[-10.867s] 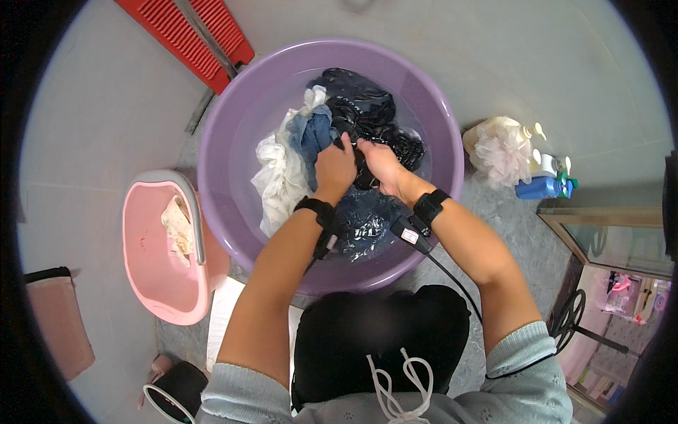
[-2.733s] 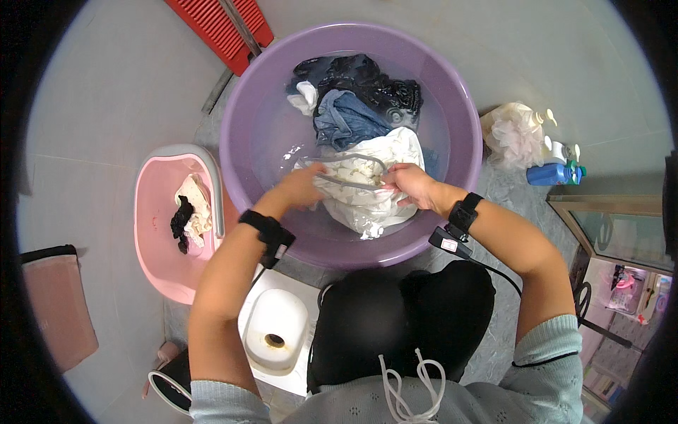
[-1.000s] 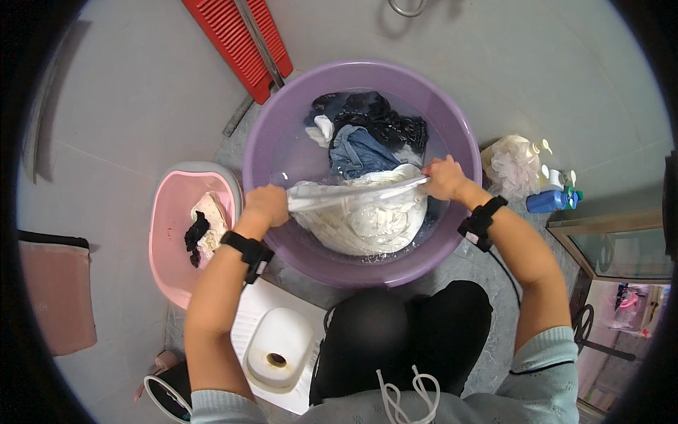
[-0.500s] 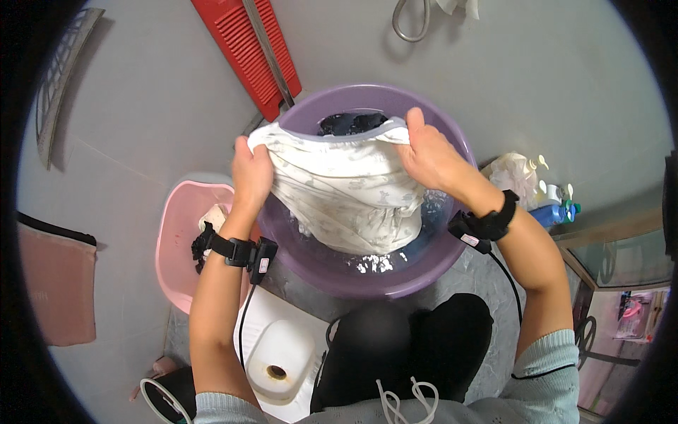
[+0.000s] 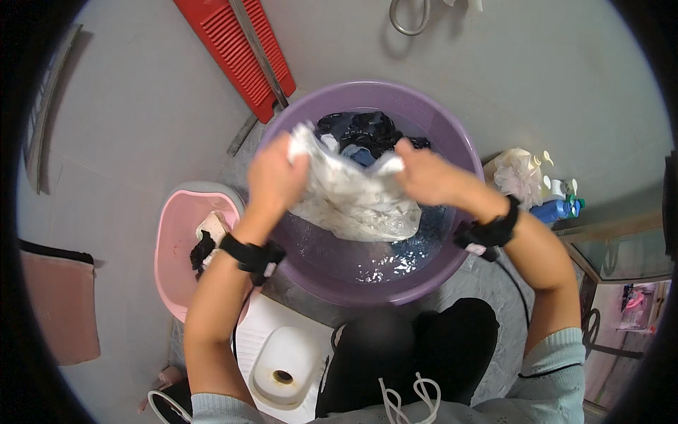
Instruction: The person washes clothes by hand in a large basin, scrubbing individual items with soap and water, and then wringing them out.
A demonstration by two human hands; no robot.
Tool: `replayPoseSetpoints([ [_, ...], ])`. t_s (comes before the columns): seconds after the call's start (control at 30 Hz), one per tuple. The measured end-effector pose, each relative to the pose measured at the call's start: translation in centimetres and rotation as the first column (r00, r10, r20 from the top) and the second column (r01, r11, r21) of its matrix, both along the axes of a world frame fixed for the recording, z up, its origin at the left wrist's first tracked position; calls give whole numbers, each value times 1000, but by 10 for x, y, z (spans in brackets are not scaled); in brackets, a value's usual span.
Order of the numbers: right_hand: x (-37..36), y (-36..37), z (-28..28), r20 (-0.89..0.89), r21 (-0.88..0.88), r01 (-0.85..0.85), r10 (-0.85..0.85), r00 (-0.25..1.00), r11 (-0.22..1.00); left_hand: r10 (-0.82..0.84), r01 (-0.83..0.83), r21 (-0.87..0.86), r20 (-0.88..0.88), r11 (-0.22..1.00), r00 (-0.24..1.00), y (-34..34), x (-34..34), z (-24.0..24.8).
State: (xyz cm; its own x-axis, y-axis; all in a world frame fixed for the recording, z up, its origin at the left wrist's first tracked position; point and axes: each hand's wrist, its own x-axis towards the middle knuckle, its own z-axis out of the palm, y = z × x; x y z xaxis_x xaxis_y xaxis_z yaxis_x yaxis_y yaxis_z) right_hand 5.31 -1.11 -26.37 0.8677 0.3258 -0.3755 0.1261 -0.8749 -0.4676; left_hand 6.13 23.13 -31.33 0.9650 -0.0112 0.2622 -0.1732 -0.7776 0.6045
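Observation:
Stretched between my hands is a wet white garment (image 5: pixel 353 205) with a faint grey print and a greyish edge along its top. My left hand (image 5: pixel 277 173), smeared by motion, is closed on its left top corner. The opposite corner is gripped by my right hand (image 5: pixel 432 173). The garment hangs over a large purple basin (image 5: pixel 367 295) of water, its lower part at or near the surface. Dark wet clothes (image 5: pixel 364 131) lie in the water on the far side, with a bit of blue and white cloth among them.
A pink tub (image 5: pixel 169 247) with a few small clothes stands left of the basin. Beyond it leans a red washboard (image 5: pixel 244 56) beside a metal pole. Several bottles (image 5: pixel 554 210) and a mesh bath puff (image 5: pixel 519 184) are at the right. A white squat toilet (image 5: pixel 289 367) is near my knees.
My hands have come closer together and slightly lower, the left moving right. The garment's top now sags between them, and more of the dark clothes shows.

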Motion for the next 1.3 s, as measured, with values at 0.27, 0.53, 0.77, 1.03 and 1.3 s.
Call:
replayPoseSetpoints([
  [0.27, -21, 6, -193, -395, -327, -553, 420, 817, 767, -74, 620, 286, -870, 730, 487, -58, -20, -190],
  [0.53, -35, 4, -237, -510, -349, -552, 341, 790, 757, -21, 618, 235, -926, 750, 377, -76, -45, -201],
  [0.77, -64, 58, -281, -583, 178, -400, 424, 693, 899, 141, 501, 562, -745, 658, 652, -31, -21, -175],
  [1.03, -32, 55, -180, -249, 235, -372, 425, 870, 898, 32, 575, 527, -754, 626, 656, -9, -16, -88],
  [1.3, -79, 12, -223, -186, -511, -700, 731, 657, 499, -165, 776, 340, -857, 531, 488, -49, -73, -190],
])
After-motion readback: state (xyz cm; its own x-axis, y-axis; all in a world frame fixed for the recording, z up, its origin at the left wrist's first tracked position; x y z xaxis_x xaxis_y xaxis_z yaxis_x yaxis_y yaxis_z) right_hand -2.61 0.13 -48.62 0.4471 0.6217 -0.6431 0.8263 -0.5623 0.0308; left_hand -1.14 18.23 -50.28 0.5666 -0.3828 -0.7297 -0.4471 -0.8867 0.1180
